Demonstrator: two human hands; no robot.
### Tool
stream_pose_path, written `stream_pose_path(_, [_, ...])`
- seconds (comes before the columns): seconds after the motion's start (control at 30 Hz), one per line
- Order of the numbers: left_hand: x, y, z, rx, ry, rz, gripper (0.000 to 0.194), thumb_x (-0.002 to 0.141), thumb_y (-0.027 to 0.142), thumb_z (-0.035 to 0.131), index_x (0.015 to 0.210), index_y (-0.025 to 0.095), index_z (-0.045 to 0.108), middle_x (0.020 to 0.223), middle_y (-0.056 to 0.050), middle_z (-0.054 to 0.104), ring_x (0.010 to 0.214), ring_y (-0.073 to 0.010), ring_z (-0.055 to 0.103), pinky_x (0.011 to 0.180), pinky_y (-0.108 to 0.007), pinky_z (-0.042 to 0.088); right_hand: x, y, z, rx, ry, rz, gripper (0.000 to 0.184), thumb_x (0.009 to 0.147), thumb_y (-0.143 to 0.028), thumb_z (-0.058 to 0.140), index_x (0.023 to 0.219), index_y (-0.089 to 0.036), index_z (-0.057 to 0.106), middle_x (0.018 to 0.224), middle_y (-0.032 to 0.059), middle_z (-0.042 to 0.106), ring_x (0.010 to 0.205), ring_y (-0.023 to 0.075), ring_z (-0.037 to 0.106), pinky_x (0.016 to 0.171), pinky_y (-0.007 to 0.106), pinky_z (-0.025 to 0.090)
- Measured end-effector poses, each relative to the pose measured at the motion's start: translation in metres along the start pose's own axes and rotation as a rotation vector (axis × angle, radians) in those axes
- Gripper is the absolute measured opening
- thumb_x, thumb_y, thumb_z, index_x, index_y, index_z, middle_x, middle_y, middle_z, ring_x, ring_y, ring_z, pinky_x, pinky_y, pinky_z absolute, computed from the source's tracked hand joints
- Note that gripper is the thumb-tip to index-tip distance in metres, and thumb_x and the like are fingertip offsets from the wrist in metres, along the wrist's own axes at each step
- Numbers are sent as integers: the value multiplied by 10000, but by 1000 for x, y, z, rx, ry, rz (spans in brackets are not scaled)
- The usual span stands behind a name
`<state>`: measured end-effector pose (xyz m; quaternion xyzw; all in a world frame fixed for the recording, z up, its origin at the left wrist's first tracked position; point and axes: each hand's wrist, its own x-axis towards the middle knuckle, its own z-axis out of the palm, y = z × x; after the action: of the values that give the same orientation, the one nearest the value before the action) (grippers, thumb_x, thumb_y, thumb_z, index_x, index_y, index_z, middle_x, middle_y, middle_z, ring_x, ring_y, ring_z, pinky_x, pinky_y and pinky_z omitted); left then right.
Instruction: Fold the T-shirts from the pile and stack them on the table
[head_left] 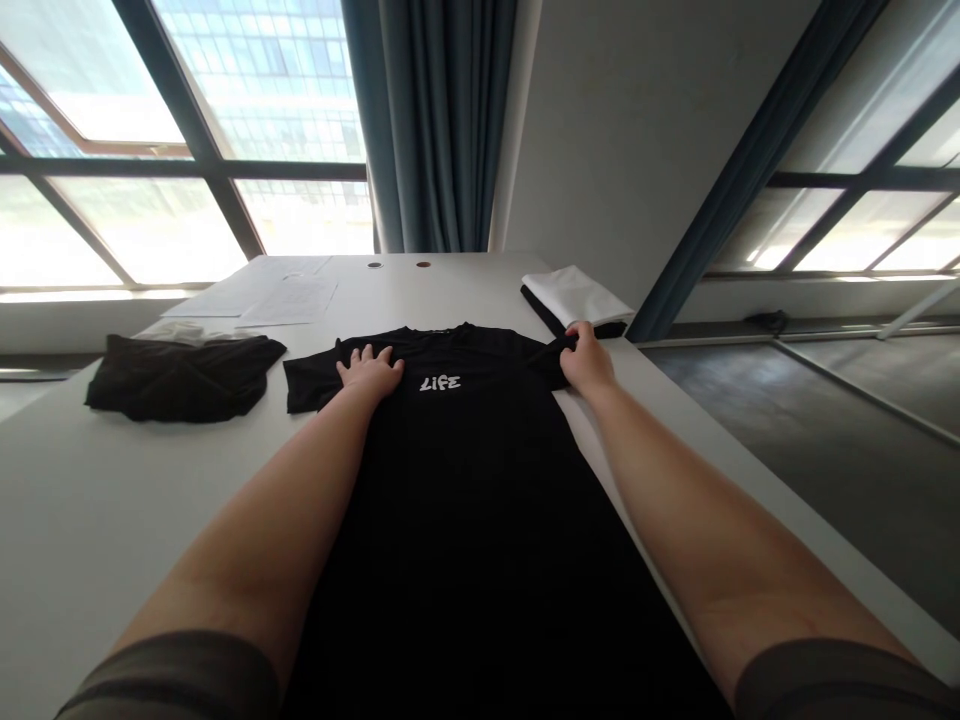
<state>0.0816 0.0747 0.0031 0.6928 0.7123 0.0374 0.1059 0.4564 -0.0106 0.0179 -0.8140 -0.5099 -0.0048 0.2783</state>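
Note:
A black T-shirt (480, 500) with white lettering on its chest lies spread on the white table, collar at the far end. My left hand (370, 374) rests with fingers spread on the shirt, near its left shoulder. At the other side, my right hand (587, 358) pinches the end of the right sleeve between thumb and fingers. The left sleeve lies stretched out flat on the table. The hem is cut off by the bottom of the view.
A folded white and black pile of cloth (581, 296) sits at the table's back right corner. To the left lies a bunched dark garment (184, 378), with whitish cloth (191, 333) behind it. Paper sheets (289, 298) are at the back left of the table (60, 520).

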Motion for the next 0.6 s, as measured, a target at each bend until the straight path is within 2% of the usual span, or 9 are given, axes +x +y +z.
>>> stream_pose_path(0.13, [3, 0, 2, 4, 14, 9, 752, 978, 659, 288, 1657, 343, 362, 1778, -83, 178, 1657, -378, 139, 1313, -730, 158, 2, -4, -2, 30, -101, -29, 355, 924, -120, 591, 1232, -188, 754, 1159, 84, 715, 1106, 275, 664, 1018, 350, 528])
stream_pose_path(0.2, [5, -1, 4, 9, 20, 10, 753, 976, 665, 288, 1654, 346, 368, 1776, -84, 186, 1655, -380, 148, 1310, -733, 166, 3, -7, -2, 15, -121, -65, 374, 919, -124, 601, 1248, -164, 774, 1189, 94, 714, 1134, 274, 663, 1057, 352, 522])
stream_pose_path(0.33, [6, 0, 4, 14, 22, 2, 762, 969, 676, 277, 1655, 354, 363, 1778, -73, 186, 1656, -381, 139, 1316, -731, 155, -2, -23, 0, -54, -39, -334, 477, 930, -98, 547, 1370, -120, 730, 1349, 123, 646, 1243, 277, 617, 1143, 360, 488])
stream_pose_path(0.4, [5, 0, 3, 14, 18, -1, 763, 969, 673, 272, 1656, 354, 359, 1779, -72, 184, 1657, -379, 133, 1320, -725, 147, -11, -35, 1, -100, -37, -477, 511, 940, -85, 521, 1416, -123, 704, 1415, 124, 602, 1269, 272, 602, 1158, 354, 483])
stream_pose_path(0.5, [3, 1, 2, 13, 7, -3, 761, 971, 663, 270, 1662, 353, 343, 1781, -78, 172, 1660, -368, 125, 1321, -718, 147, -27, -54, 6, -183, -161, -668, 557, 994, -148, 551, 1547, -184, 605, 1472, 108, 566, 1297, 267, 583, 1190, 370, 466])
stream_pose_path(0.6, [2, 1, 2, 14, 5, 0, 761, 972, 659, 273, 1662, 346, 345, 1781, -83, 171, 1660, -369, 127, 1318, -718, 155, -42, -65, 16, -282, -382, -731, 715, 1049, -391, 638, 1704, -285, 374, 1579, 115, 466, 1453, 323, 461, 1255, 463, 389])
